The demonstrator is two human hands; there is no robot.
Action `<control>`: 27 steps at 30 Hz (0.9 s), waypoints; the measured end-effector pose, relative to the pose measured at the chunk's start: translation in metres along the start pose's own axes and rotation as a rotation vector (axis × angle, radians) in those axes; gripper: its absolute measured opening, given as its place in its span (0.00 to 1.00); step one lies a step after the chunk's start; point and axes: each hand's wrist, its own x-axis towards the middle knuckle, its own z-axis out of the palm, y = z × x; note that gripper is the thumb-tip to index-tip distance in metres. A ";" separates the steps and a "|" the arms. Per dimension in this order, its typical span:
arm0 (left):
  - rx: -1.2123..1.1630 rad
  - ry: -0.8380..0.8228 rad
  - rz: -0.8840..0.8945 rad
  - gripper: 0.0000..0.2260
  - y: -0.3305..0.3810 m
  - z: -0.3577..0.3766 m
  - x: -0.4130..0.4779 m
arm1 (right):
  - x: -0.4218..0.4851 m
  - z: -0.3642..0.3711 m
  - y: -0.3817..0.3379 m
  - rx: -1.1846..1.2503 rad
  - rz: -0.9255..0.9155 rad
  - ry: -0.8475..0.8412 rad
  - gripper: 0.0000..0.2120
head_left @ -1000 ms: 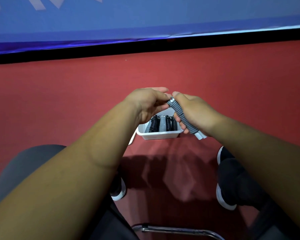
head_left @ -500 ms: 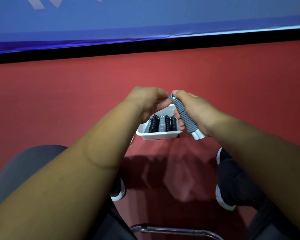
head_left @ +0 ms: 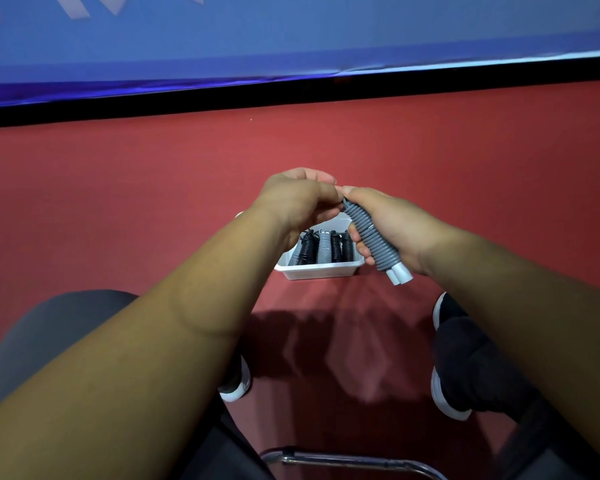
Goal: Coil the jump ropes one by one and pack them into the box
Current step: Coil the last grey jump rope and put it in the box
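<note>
**Grey rope held wound above the box**

Head view: the right hand (head_left: 392,226) is closed around the wound grey jump rope (head_left: 371,237), just above the white box (head_left: 319,270) of packed ropes (head_left: 326,249). The left hand (head_left: 295,206) pinches its top end. The bundle looks light and springy, so it is probably best held around the middle.
</note>
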 end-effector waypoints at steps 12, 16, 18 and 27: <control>0.244 -0.059 0.121 0.11 -0.001 -0.007 0.009 | -0.003 -0.005 -0.011 0.065 0.044 -0.023 0.22; 0.371 -0.077 0.151 0.09 0.001 -0.008 0.012 | -0.003 -0.007 -0.009 0.074 0.027 -0.052 0.21; 0.417 -0.066 0.175 0.07 0.004 -0.008 0.013 | -0.003 -0.009 -0.010 0.096 -0.016 -0.083 0.14; 0.935 0.023 0.336 0.06 0.011 -0.005 0.006 | -0.001 -0.002 -0.012 -0.215 -0.226 0.136 0.11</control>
